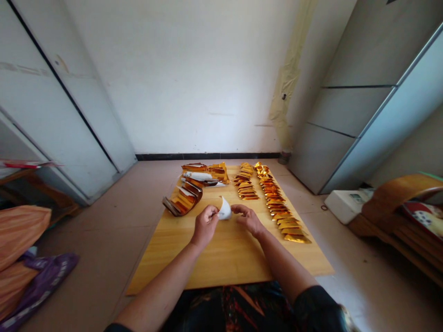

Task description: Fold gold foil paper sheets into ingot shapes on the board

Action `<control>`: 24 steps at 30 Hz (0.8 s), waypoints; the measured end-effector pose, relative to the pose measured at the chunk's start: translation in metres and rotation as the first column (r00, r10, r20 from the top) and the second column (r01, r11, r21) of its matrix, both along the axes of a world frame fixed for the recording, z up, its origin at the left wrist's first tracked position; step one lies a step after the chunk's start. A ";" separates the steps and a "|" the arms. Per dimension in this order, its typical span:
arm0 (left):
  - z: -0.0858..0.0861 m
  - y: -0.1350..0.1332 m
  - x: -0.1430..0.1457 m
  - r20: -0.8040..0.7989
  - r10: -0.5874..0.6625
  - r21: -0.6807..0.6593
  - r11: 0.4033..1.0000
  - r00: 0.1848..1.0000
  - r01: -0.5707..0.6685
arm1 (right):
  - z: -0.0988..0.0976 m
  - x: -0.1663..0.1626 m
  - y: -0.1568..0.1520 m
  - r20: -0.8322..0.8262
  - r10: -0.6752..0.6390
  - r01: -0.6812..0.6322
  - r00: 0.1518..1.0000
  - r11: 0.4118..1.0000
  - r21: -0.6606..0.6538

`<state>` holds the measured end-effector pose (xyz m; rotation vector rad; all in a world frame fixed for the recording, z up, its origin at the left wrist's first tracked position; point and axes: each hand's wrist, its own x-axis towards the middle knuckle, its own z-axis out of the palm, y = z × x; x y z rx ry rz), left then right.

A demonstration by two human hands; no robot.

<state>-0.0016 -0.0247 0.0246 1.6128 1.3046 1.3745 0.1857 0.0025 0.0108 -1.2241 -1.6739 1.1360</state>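
A small curled sheet of white paper (224,210) is pinched in my left hand (205,224), raised a little over the wooden table. My right hand (249,219) is at the sheet's right edge, its fingers curved and apart; whether they touch the paper I cannot tell. Beyond my left hand lies a fanned stack of gold and white foil sheets (185,199). Behind that is a pile of more gold sheets (218,171) and white paper. To the right, folded gold foil pieces (246,183) overlap in a short row, next to a longer row of folded gold pieces (278,208).
The low wooden table (194,272) stands close in front of my lap. Past it is a white wall (194,83). A grey fridge (346,106), a white box (344,206) and a wooden chair (391,226) are at right. Orange and purple bags (41,286) lie at left.
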 end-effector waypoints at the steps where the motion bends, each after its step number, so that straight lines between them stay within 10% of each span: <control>1: 0.000 0.001 0.002 0.081 -0.013 -0.048 0.999 0.997 0.017 | 0.002 -0.001 -0.001 -0.059 -0.025 0.024 0.998 1.000 -0.018; 12: -0.017 0.002 0.004 0.367 0.082 -0.255 0.967 0.926 0.015 | -0.001 -0.024 -0.003 -0.433 -0.120 0.066 0.893 0.988 -0.137; 17: -0.025 0.000 0.002 0.213 0.013 -0.324 0.944 0.977 0.058 | -0.015 -0.028 0.013 0.059 -0.296 0.301 0.953 0.947 -0.114; 24: -0.037 -0.001 -0.002 0.257 0.007 -0.448 0.887 0.966 0.113 | -0.014 -0.028 0.011 0.608 -0.312 0.280 0.730 0.948 0.150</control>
